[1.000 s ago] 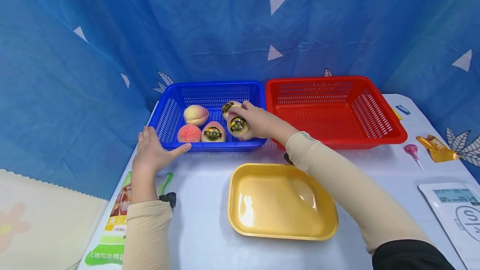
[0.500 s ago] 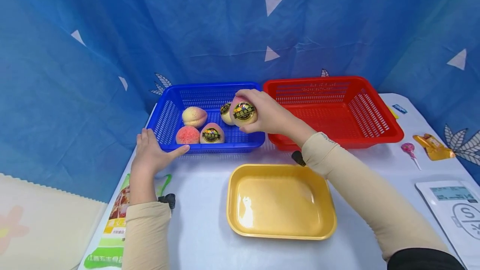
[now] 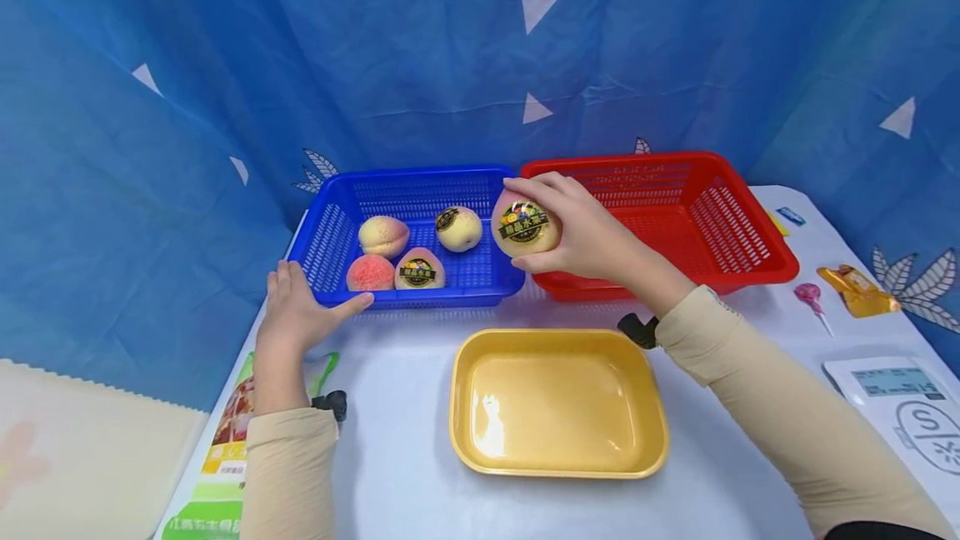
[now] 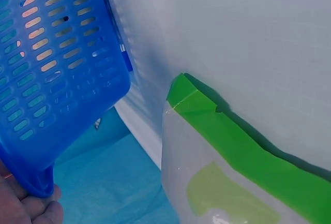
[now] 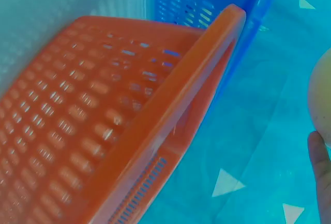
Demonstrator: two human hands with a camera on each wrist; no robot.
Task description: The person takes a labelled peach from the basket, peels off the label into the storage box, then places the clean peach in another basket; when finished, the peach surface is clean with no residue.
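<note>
My right hand [image 3: 588, 227] grips a pink and yellow toy peach [image 3: 528, 223] with a black and gold label, held up where the two baskets meet; at the right wrist view's edge, part of the peach [image 5: 321, 97] shows against a fingertip. The blue basket [image 3: 408, 298] holds a labelled pale yellow peach [image 3: 459, 232], a yellow-pink peach [image 3: 383, 237], a rough red-pink peach [image 3: 371, 273] and another labelled peach [image 3: 420, 271]. My left hand [image 3: 300, 311] rests at this basket's front left corner, thumb spread along the front rim; fingertips [image 4: 49, 211] lie at the rim.
The red basket [image 3: 667, 240] stands right of the blue one, a yellow tray [image 3: 558, 398] in front. At the right lie a lollipop [image 3: 808, 294], a gold wrapper [image 3: 857, 290] and a white scale [image 3: 892, 407]. A green and white bag [image 3: 217, 457] lies front left.
My right hand has lifted the labelled peach out of the blue basket and moved right with it, uncovering the pale yellow peach behind. My left hand has stayed at the corner.
</note>
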